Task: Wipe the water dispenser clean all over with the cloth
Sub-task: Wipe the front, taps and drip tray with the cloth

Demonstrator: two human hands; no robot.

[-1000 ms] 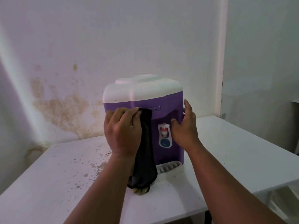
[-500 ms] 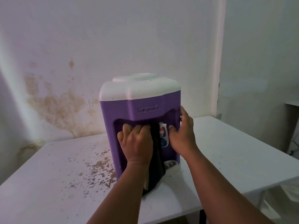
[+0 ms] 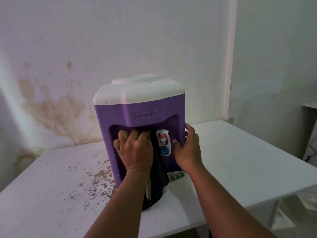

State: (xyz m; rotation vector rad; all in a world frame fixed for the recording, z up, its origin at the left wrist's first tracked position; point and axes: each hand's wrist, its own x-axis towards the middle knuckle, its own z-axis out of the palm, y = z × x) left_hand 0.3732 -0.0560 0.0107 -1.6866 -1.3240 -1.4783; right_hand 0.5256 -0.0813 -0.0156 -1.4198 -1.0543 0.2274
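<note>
The water dispenser (image 3: pixel 140 107) stands upright on the white table (image 3: pixel 240 160), close to the stained wall (image 3: pixel 51 109) behind it. Its long axis runs straight up and down, white lid on top, purple body below. Its front, with the recess and the taps, faces me and is turned slightly toward my right.

My left hand (image 3: pixel 135 150) is inside the front recess, on its left half, just under the overhang that carries the small indicator panel (image 3: pixel 145 114). My fingers (image 3: pixel 123 134) are bent over the dark cloth (image 3: pixel 158 177) and press it against the back wall of the recess, so I am gripping the cloth there. The bunched top of it is hidden under my knuckles. The rest of the cloth hangs straight down from my hand along the front of the dispenser, long and narrow, and its lower end lies on the table at the foot of the machine, beside the white drip tray (image 3: pixel 176 175).

My right hand (image 3: pixel 187 150) clasps the right front corner of the purple body. My thumb (image 3: pixel 176 142) rests on the front face just beside the tap panel, and my fingers wrap round onto the right side, where I cannot see their tips fully. The red tap (image 3: pixel 162 135) and the blue tap (image 3: pixel 164 150) lie between my two hands, touched by neither as far as I can tell.

Brown specks (image 3: pixel 96 182) cover the table to the left of the dispenser.
</note>
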